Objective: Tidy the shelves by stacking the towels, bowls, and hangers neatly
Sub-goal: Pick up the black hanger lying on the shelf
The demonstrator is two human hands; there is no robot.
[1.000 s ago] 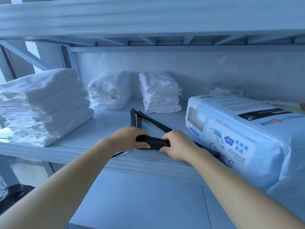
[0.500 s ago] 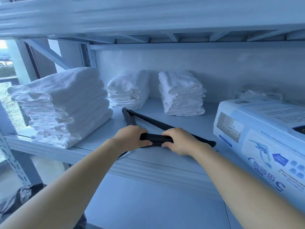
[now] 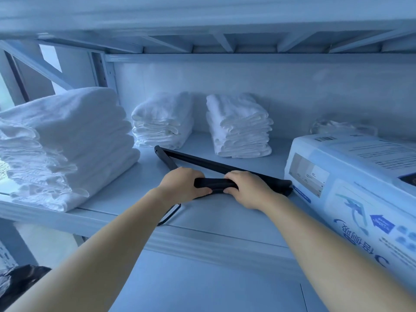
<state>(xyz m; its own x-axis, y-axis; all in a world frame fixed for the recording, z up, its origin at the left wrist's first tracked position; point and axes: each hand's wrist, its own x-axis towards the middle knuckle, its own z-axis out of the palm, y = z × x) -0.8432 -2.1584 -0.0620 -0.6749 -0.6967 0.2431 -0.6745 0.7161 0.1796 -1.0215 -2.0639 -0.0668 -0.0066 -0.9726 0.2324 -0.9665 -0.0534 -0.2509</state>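
A flat bundle of black hangers [image 3: 215, 184] lies on the white shelf [image 3: 202, 233], its far corner near the back towels and its right end touching the packaged box. My left hand [image 3: 181, 188] and my right hand [image 3: 247, 190] both grip the bundle's near middle, side by side. A thin black hook [image 3: 170, 215] pokes out under my left wrist. A big stack of folded white towels [image 3: 65, 143] sits at the left. Two smaller towel stacks stand at the back, one on the left [image 3: 163, 120] and one on the right [image 3: 239, 126].
A large plastic-wrapped package [image 3: 351, 183] with blue print fills the shelf's right side. Something in clear plastic [image 3: 337, 127] sits behind it. The upper shelf [image 3: 202, 25] hangs low overhead. A dark bag [image 3: 18, 280] lies low at the left.
My hands keep their grip on the hangers. The view has swung back to the right a little, and the hanger bundle's right end now rests against the package.
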